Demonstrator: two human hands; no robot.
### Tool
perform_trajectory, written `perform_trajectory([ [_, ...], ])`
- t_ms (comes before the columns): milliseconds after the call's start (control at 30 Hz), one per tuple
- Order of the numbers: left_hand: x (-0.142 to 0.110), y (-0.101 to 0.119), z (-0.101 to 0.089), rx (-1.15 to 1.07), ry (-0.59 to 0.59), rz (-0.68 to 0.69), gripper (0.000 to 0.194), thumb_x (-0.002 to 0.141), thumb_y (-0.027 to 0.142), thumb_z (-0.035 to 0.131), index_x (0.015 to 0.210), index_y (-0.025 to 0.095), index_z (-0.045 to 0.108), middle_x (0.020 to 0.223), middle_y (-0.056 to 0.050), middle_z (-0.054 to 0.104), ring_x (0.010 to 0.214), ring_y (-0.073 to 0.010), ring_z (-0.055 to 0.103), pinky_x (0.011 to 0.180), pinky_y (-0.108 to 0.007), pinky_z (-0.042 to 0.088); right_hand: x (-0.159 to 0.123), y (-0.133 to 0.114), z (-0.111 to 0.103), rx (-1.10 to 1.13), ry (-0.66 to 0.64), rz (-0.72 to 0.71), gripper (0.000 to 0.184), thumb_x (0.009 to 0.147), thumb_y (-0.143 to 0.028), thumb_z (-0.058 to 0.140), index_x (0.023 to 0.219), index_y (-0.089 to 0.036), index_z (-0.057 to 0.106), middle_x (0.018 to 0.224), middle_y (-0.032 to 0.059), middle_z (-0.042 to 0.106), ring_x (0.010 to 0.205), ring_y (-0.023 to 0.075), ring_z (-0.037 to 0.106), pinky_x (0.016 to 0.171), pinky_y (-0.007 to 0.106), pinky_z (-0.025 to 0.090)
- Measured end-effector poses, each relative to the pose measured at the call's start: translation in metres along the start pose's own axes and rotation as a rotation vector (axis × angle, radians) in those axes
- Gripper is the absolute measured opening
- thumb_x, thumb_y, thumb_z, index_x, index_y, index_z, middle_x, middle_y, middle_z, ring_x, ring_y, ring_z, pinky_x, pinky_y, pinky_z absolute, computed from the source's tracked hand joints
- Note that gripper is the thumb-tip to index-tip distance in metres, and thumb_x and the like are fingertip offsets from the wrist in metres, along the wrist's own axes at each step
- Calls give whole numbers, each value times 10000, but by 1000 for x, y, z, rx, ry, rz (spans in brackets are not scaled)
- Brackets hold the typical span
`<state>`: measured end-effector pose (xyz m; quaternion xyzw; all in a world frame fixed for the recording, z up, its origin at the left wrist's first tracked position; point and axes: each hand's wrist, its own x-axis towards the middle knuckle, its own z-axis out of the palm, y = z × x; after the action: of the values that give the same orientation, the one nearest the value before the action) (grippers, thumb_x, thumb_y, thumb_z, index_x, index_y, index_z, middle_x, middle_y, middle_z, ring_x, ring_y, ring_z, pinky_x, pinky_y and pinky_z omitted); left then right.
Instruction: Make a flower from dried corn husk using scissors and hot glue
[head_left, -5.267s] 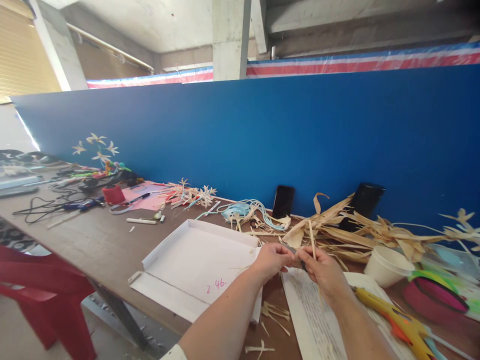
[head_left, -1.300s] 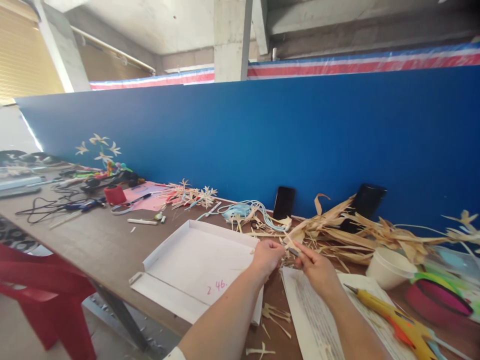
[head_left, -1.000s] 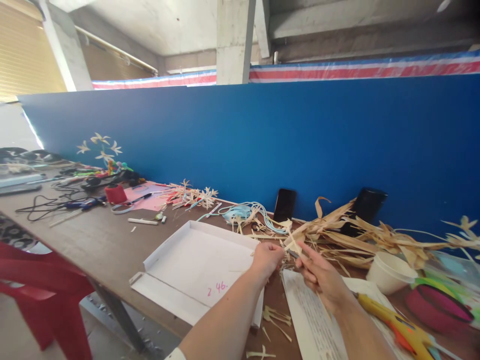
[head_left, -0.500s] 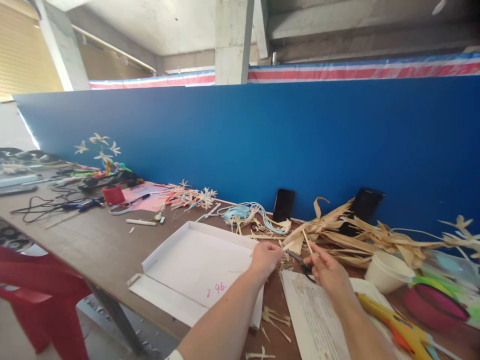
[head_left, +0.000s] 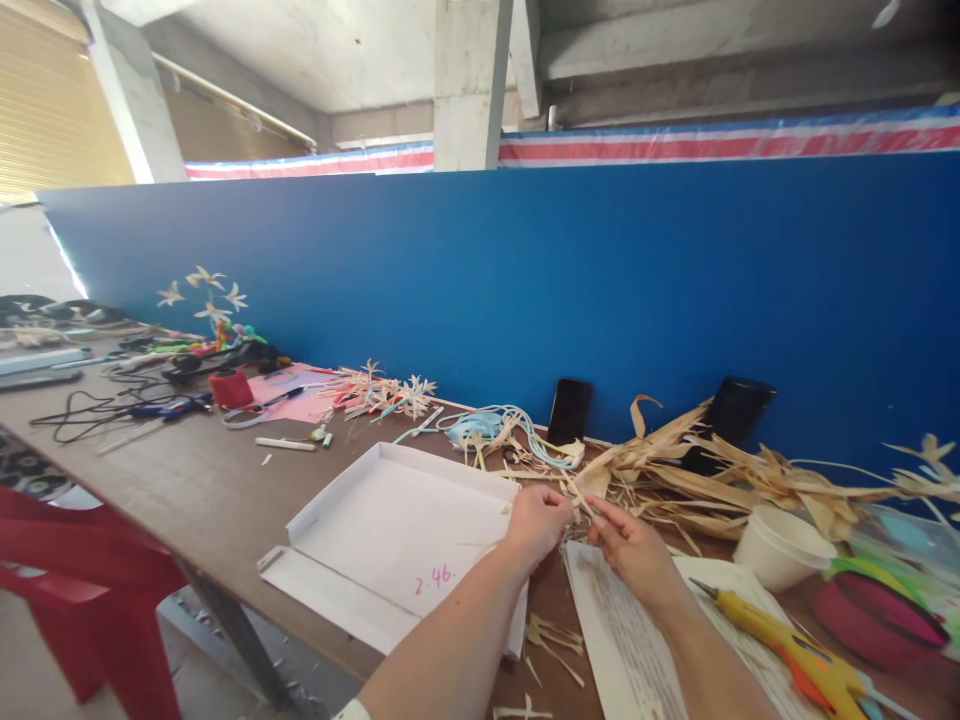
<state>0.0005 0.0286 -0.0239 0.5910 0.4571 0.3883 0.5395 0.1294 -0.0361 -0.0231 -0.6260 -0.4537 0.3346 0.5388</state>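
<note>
My left hand (head_left: 538, 520) is closed in a pinch over the right edge of the white box lid (head_left: 442, 520). What lies between its fingertips is too small to make out. Close beside it, my right hand (head_left: 630, 555) is closed on a thin pale strip of dried husk (head_left: 576, 490), which points up and away. The fingertips of both hands nearly meet. No dark scissors show clearly now; the right fingers may cover them. Behind the hands lies a heap of dried corn husks (head_left: 660, 455). Printed paper (head_left: 619, 625) lies under my right forearm.
At right are a white cup (head_left: 784, 545), a yellow glue gun (head_left: 780, 630) and a pink bowl (head_left: 877, 620). Two phones (head_left: 570, 410) lean on the blue partition (head_left: 480, 280). Husk flowers (head_left: 409, 397) lie further left. Husk scraps (head_left: 555, 635) lie in front.
My right hand has moved left, up against my left hand. The black-handled scissors seen at its fingers earlier are now hidden, and the pale strip has swung leftward.
</note>
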Motion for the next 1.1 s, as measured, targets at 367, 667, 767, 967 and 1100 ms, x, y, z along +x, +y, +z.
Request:
perform_trajectory([
  [367,-4,4,-1,43,12,152,132,669,253,570,694,139,631,608,6,594,547,-88,490,530,-190,370,-2,-9,-7,507,139,76,424,643,-399,692,1006,-204,594,799,24,601,425,26,299,318,150,167],
  [667,-9,3,3,98,-99,300,176,692,305,576,704,141,639,637,-1,604,574,-96,505,542,-201,373,-1,-5,-2,431,56,61,342,604,-395,728,831,-182,588,449,-99,323,383,21,216,344,138,127],
  [767,-10,7,1,-9,-149,170,216,721,329,556,722,132,644,600,-3,587,507,-85,470,487,-199,365,-1,-5,-3,426,78,56,345,597,-398,728,830,-184,589,465,-93,342,385,21,223,347,148,122],
  [967,-9,11,-3,-322,-268,-120,292,741,369,571,856,111,646,836,-84,655,602,-101,560,493,-196,431,-3,-6,-3,411,61,36,353,616,-405,718,851,-181,581,497,-81,359,405,24,234,354,153,124],
  [1100,-10,10,-5,-462,-372,-228,307,708,344,634,920,122,631,861,-95,663,604,-99,594,499,-187,449,-5,-8,-2,374,1,31,341,656,-422,687,874,-188,570,475,-96,304,404,31,204,365,159,119],
])
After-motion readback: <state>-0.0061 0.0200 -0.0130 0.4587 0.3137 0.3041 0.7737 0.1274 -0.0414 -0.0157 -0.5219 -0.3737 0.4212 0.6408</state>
